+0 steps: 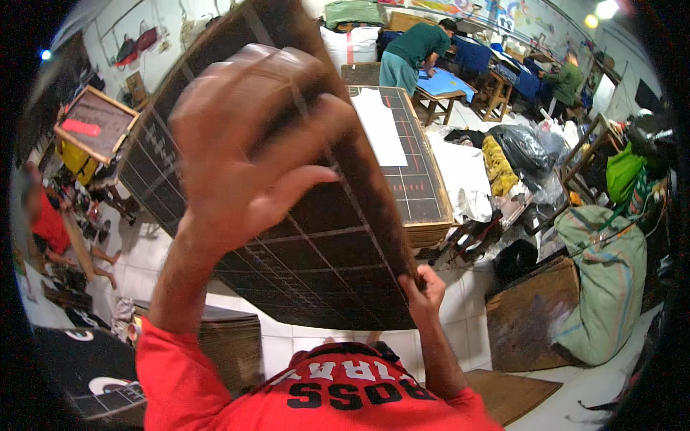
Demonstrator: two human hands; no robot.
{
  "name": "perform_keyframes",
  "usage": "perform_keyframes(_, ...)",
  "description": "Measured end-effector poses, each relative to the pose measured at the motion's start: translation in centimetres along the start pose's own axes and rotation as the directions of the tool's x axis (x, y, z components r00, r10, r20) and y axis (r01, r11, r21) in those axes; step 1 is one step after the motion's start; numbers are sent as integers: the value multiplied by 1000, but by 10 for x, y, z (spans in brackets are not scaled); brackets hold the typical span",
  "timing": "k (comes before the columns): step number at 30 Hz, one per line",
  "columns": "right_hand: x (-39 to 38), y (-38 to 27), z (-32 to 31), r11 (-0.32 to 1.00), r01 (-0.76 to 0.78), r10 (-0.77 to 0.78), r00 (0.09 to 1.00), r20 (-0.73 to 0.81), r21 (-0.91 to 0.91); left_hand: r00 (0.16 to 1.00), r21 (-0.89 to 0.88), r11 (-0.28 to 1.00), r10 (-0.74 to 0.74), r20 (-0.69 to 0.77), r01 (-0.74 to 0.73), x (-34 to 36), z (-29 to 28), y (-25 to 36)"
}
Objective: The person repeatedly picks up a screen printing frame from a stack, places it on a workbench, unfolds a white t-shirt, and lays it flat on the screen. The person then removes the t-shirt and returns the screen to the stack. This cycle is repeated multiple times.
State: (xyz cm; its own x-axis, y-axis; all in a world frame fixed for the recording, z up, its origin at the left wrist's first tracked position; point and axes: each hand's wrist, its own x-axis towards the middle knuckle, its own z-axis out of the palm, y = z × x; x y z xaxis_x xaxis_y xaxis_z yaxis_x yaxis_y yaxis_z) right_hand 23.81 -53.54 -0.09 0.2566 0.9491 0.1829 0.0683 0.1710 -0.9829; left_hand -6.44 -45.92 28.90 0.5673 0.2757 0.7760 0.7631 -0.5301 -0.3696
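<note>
A large dark board [323,266], marked with a pale grid, tilts up across the middle of the view. My right hand [426,287] grips its right edge low down, fingers wrapped round it. My left hand [251,129] is large and blurred in front of the board's upper part, its thumb out and fingers apart, loosely bent; whether it touches the board is unclear. Beyond the board, a stack of gridded boards [417,187] bears a white sheet [381,126].
Two other people [406,54] [564,82] are at tables at the back; another person [50,223] sits at left. Bags and cloth [525,165] crowd the right, with a green sack [596,280] and wooden panel [532,323]. Boards [223,345] stand low on the left.
</note>
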Motion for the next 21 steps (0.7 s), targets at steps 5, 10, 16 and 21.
perform_keyframes(5,56,-21,-10,935,126,-85,987,-135,331,712,-35,770,-606,-354,637,-153,27,-57)
perform_keyframes(10,131,-42,-62,941,72,27,958,-284,331,23,-357,-142,-907,421,923,-387,87,-67)
perform_keyframes(16,196,-61,-86,933,-68,73,997,0,352,-68,-638,-257,-950,305,726,-385,133,1)
perform_keyframes(21,234,-29,-108,877,-405,322,894,311,257,-289,-465,-449,-881,375,763,-345,143,-18)
